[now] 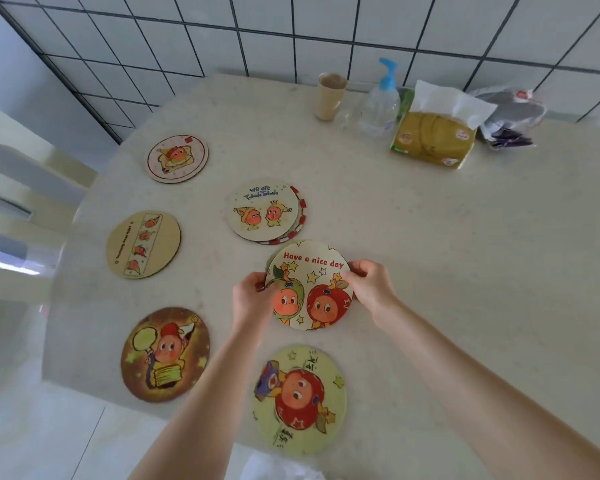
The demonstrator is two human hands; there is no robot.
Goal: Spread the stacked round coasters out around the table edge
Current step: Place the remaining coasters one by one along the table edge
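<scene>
Evidently both hands work together: the left hand (253,299) and right hand (369,289) pinch opposite rims of the round cream "Have a nice day" cardboard coaster (310,289), probably to carry it flat. Behind it, the remaining small stack (265,211) waits mid-table (430,254); four coasters already ring the near-left edge.

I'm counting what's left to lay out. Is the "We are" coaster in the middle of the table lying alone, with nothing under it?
No: the "We are" coaster lies on another coaster, whose red-and-white rim shows along its right and lower edge.
</scene>
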